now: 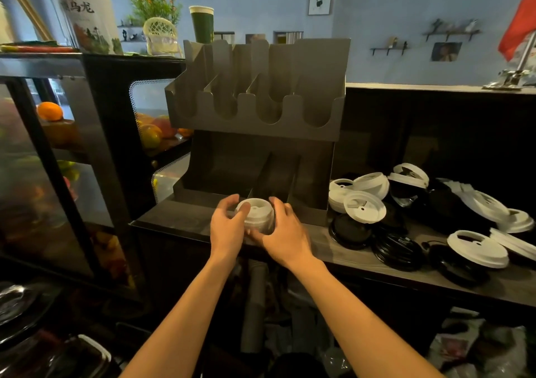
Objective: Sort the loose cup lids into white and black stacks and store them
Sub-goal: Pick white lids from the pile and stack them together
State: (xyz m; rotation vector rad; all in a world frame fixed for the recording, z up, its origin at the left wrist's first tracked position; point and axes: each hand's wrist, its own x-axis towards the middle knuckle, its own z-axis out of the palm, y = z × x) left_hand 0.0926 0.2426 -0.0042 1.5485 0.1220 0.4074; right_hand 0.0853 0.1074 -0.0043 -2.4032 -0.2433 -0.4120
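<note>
**Q:** What is closest to the viewer?
**A:** Two bare forearms (185, 319) reach up from 6 o'clock toward the middle.

**Q:** What are the hands doing?
**A:** The left hand (227, 229) and the right hand (285, 232) both curl their fingers round a short stack of white lids (256, 213). The left grips it from 9 o'clock and the right from 3 o'clock. The stack is at the centre, at the mouth of a lower slot of a grey organizer (255, 116). Whether it rests on the dark counter (348, 250) cannot be told.

**Q:** What surrounds it?
**A:** The organizer rises toward 12 o'clock, with scalloped slots in its upper tier. At 3 o'clock, loose white lids (365, 206) and black lids (398, 251) lie heaped together on the counter, overlapping. At 9 o'clock a glass case (58, 174) holds fruit, among it an orange (50, 110). At 12 o'clock, behind the organizer, stands a green cup (202, 23).
</note>
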